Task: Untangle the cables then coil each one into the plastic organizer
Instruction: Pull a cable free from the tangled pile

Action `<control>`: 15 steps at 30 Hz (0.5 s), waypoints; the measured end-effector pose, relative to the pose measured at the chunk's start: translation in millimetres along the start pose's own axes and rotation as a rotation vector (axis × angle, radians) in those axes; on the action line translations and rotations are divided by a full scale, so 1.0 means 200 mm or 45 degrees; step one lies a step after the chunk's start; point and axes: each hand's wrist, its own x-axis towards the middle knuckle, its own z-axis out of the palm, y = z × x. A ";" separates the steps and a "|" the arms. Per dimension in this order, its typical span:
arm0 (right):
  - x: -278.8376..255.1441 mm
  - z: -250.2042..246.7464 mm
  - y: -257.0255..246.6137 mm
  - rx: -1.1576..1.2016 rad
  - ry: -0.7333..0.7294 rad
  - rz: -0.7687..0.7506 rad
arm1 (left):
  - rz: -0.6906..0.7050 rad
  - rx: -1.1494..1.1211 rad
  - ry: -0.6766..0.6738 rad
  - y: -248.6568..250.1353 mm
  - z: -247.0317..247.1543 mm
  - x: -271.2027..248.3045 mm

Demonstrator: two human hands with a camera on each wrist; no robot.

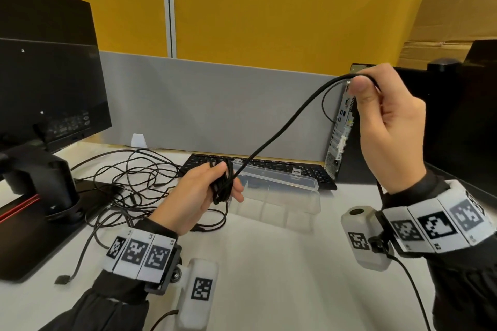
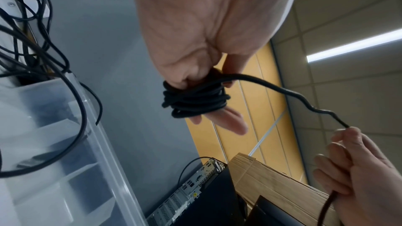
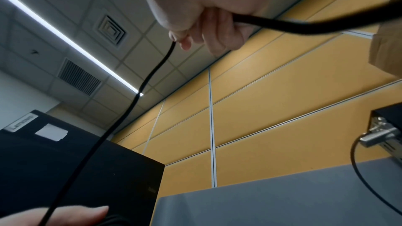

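Observation:
A black cable [image 1: 279,129] runs taut between my two hands above the desk. My left hand [image 1: 204,191] holds a small coil of it [image 1: 222,185] wound round its fingers; the left wrist view shows the coil [image 2: 193,99] on the fingers. My right hand [image 1: 384,115], raised at the right, pinches the cable between thumb and fingers, and the free end hangs down behind the wrist. The right wrist view shows the cable [image 3: 139,88] leaving the right hand [image 3: 200,32]. The clear plastic organizer [image 1: 279,196] lies open beyond the left hand. A tangle of thin black cables [image 1: 129,180] lies left of it.
A black monitor [image 1: 45,83] on its stand occupies the left side. A black keyboard [image 1: 309,169] lies behind the organizer. A small desktop computer [image 1: 341,126] stands at the right, by a dark object. A grey and yellow partition [image 1: 228,105] closes the back.

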 end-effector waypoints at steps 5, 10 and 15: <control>0.04 -0.09 0.00 0.422 0.211 0.092 | -0.108 -0.175 0.234 -0.04 -0.03 0.03; 0.07 -0.10 -0.05 0.538 0.088 0.071 | -0.074 0.004 0.251 -0.04 0.00 0.02; 0.06 -0.06 0.03 0.222 -0.030 0.187 | -0.039 0.099 0.218 -0.04 0.02 0.01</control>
